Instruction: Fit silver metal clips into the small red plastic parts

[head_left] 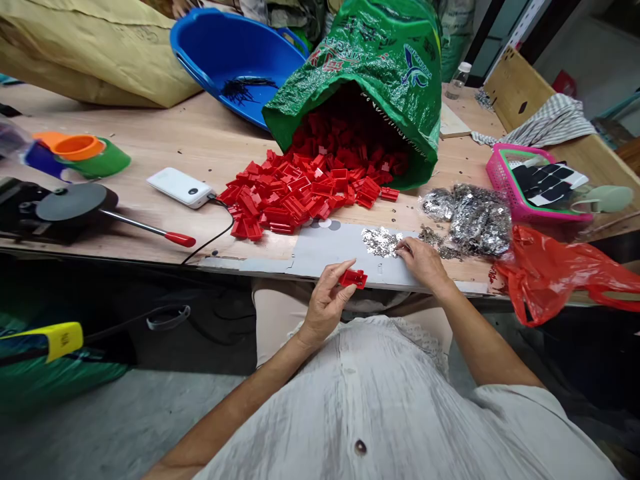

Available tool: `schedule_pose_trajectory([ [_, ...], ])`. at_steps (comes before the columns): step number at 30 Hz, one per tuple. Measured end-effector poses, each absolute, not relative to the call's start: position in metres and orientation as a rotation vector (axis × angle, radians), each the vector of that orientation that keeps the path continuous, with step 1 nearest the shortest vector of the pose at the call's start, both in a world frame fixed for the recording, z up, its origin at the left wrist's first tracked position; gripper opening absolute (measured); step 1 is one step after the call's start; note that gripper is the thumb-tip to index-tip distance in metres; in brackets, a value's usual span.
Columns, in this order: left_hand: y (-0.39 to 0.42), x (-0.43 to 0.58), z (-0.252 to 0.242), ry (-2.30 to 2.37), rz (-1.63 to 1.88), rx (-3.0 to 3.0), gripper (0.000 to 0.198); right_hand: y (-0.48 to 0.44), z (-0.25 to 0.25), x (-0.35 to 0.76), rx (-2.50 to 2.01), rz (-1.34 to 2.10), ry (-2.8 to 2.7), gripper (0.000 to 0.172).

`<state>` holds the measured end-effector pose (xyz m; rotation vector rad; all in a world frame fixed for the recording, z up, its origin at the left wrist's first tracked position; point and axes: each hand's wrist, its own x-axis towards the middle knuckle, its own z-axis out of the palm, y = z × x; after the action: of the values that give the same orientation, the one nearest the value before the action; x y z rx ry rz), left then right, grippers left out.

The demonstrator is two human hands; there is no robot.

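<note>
My left hand (326, 300) pinches a small red plastic housing (354, 278) between thumb and fingertips, just off the table's front edge. Its hollow side shows. A heap of small flat silvery metal pieces (380, 242) lies on a grey sheet (320, 252) in front of me. At the right edge of that heap, my right hand (423, 262) has its fingertips closed together; whatever is in them is too small to make out. Beyond the sheet, many similar red housings (295, 190) spill out of a green woven sack (370, 47).
A hand press (73, 203) with a red-tipped lever and a white power bank (180, 187) are on the left. A blue basin (225, 50) stands behind. To the right lie bagged metal parts (480, 217), a pink basket (500, 177) and a red plastic bag (560, 270).
</note>
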<state>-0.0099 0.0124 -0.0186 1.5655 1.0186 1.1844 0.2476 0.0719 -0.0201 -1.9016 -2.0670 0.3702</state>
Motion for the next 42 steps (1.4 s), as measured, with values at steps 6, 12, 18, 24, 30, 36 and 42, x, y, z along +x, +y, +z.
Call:
schedule_pose_trajectory([
  [6,0.015,-0.010,-0.019,0.992,1.210,1.558,0.042,0.080,-0.019,0.242,-1.859,0.387,-2.104,0.009],
  [12,0.015,-0.009,-0.020,0.995,1.294,1.562,0.044,0.084,-0.019,0.239,-1.917,0.386,-2.093,0.006],
  [18,0.013,-0.005,-0.013,0.958,1.382,1.575,0.040,0.083,-0.016,0.235,-1.927,0.449,-2.021,0.006],
  [24,0.013,-0.004,-0.013,0.976,1.323,1.415,0.041,0.081,-0.013,0.240,-1.835,0.553,-1.901,0.005],
  [30,0.016,0.001,-0.015,0.955,1.276,1.304,0.043,0.082,-0.012,0.247,-1.541,1.075,-1.544,0.021],
  [36,0.020,0.007,-0.015,0.966,1.275,1.306,0.047,0.061,0.013,0.231,-1.364,1.452,-1.347,0.032],
  [42,0.019,0.008,-0.013,0.995,1.245,1.358,0.047,0.037,0.026,0.208,-1.251,1.653,-1.425,0.032],
])
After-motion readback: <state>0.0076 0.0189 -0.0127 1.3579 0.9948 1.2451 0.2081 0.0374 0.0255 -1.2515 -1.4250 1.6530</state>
